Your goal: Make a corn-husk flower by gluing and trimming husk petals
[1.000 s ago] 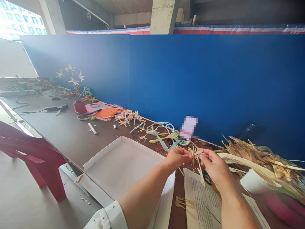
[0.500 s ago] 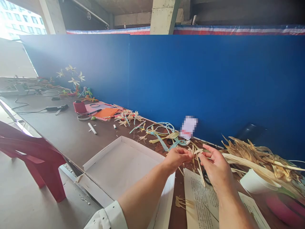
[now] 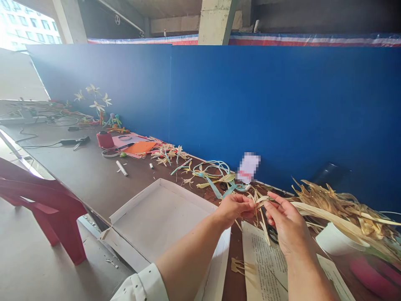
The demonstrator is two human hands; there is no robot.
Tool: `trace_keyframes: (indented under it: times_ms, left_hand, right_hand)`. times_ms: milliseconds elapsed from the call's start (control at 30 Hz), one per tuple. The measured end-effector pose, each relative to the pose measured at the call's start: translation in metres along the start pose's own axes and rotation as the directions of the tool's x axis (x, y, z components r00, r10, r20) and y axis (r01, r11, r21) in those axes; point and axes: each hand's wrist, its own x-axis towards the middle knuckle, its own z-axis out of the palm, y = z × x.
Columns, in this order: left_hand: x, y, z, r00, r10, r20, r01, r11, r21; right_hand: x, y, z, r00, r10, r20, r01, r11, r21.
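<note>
My left hand pinches a pale flower made of dried husk strips by its base, over the table's right part. From the other side, my right hand has thumb and forefinger closed on one of its petals. Black-handled scissors lie partly hidden beside my right hand. Under my hands is a printed sheet, with a loose pale strip near its top. A cut husk piece with thin prongs lies at the sheet's left edge.
An open white box lid lies left of my hands. Pale blue cords and husk flowers lie behind. At right are a white cup and a dried husk pile. A blue partition borders the table; a red chair stands left.
My right hand has shifted slightly to the right, along the petal and away from my left hand. More of the scissors' handles shows. My left hand stays almost in place.
</note>
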Motion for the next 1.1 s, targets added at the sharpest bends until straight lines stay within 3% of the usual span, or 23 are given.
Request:
trace_keyframes:
  times_ms: [433, 600, 733, 900, 1100]
  left_hand:
    - [0.0, 0.001, -0.001, 1.0, 0.012, -0.003, -0.012, 0.999, -0.043]
    - [-0.001, 0.001, 0.0, 1.0, -0.019, 0.007, 0.02, 0.999, -0.04]
    - [-0.002, 0.002, -0.001, 0.999, -0.019, 0.047, 0.022, 0.997, -0.07]
    - [-0.003, 0.003, -0.001, 0.998, -0.018, 0.068, 0.023, 0.997, -0.072]
    - [-0.003, 0.002, 0.0, 0.996, -0.025, 0.084, 0.03, 0.998, -0.054]
  right_hand:
    - [0.0, 0.006, -0.003, 1.0, 0.024, 0.011, -0.024, 0.999, 0.027]
    - [-0.001, 0.005, -0.002, 0.999, 0.018, -0.036, -0.016, 0.999, 0.042]
    - [-0.004, -0.001, -0.001, 0.996, 0.077, -0.043, -0.069, 0.984, 0.164]
    - [-0.005, -0.005, -0.004, 0.986, 0.165, 0.028, -0.163, 0.908, 0.386]
    - [-0.005, -0.006, -0.005, 0.974, 0.209, 0.092, -0.227, 0.842, 0.489]
